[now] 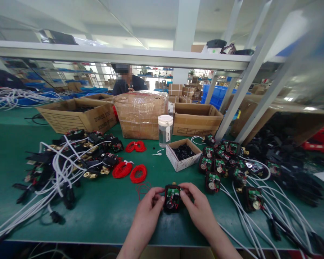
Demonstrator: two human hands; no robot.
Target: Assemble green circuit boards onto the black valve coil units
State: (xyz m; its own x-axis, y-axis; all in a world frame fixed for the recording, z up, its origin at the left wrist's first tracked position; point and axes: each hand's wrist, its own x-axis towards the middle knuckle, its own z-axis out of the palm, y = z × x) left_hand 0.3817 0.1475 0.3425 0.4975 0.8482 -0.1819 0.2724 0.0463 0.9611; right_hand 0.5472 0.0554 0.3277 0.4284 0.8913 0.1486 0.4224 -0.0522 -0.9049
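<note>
Between my two hands, near the front of the green table, is a black housing with a green circuit board point(173, 198) and a brass fitting at its far side. My left hand point(150, 205) grips its left edge with thumb and fingers. On the opposite edge, my right hand point(194, 199) has its thumb and fingers closed in the same way. Thin loose red wire point(143, 190) lies just beyond my left fingers. Bundled red wire coils point(138, 173) rest a little farther off. I cannot tell whether the housing touches the table.
Similar units with white cables pile up at left point(78, 154) and right point(226, 162). A small box of black parts point(175, 163) and a lidded cup point(165, 133) stand ahead. Cardboard boxes point(140, 118) line the back, under a metal shelf point(118, 54). Another person point(139, 83) sits beyond.
</note>
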